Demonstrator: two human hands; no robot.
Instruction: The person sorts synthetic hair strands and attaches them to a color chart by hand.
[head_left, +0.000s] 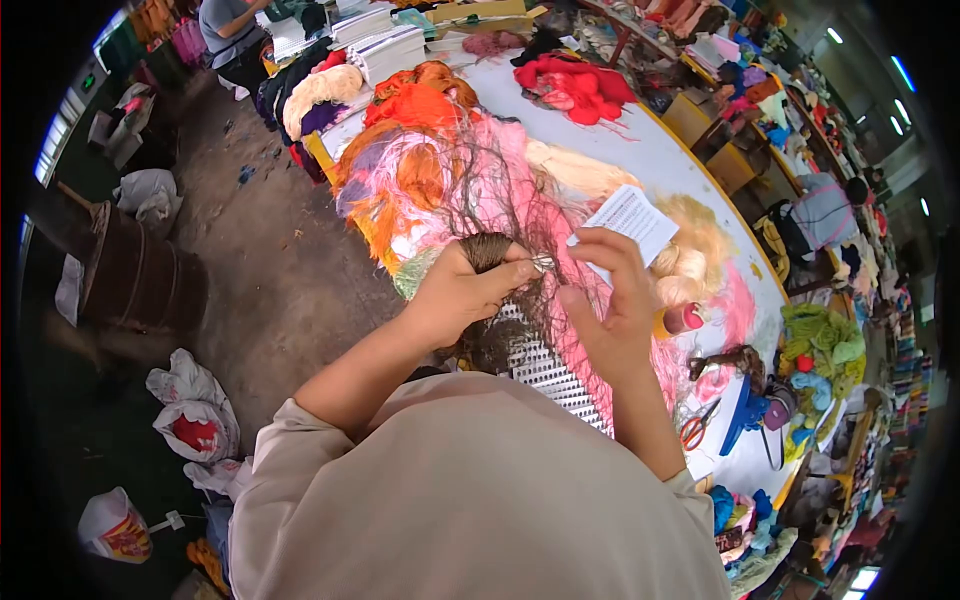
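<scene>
My left hand (465,295) is closed around a bundle of dark brown yarn (485,250), thumb and forefinger pinched together. A small shiny silvery bit (543,263) shows at those fingertips; I cannot make out what it is. To its right, my right hand (615,320) is raised with thumb and fingers apart, holding nothing that I can see. Loose brown strands (500,190) trail from the bundle over pink yarn (505,145). Behind the right fingers lies a printed white sheet (630,228). Under the hands are white cards with rows of dark holes (550,370).
Orange yarn (420,100) and red yarn (575,85) lie farther up the white table (690,170). On the right are a thread cone (684,318), scissors (697,430) and a blue tool (742,415). A rusty drum (150,270) stands left; another person (232,35) is at the far left.
</scene>
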